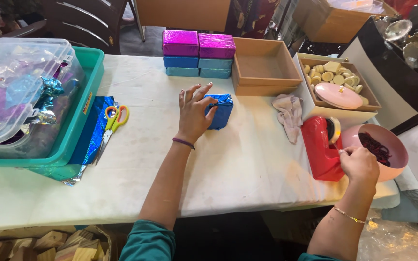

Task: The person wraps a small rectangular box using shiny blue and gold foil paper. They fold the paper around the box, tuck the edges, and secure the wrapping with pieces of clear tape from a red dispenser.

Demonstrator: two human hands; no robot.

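My left hand [193, 112] rests on the left side of a small box wrapped in shiny blue foil [222, 110], fingers spread over its top and edge, holding it down on the white table [146, 159]. My right hand [359, 163] is at the near right, fingers pinched at the front end of a red tape dispenser [320, 145], apparently on the tape end. A pink bowl [388, 145] with dark red strands sits just right of that hand.
Stacked foil-wrapped boxes, magenta over blue [198, 53], stand at the back. An empty brown box [263, 67], a tray of round wooden pieces with a pink lid [339, 82], a crumpled cloth [289, 113], scissors [113, 121], blue foil sheets [90, 135] and a teal bin with a clear tub [30, 96] surround them.
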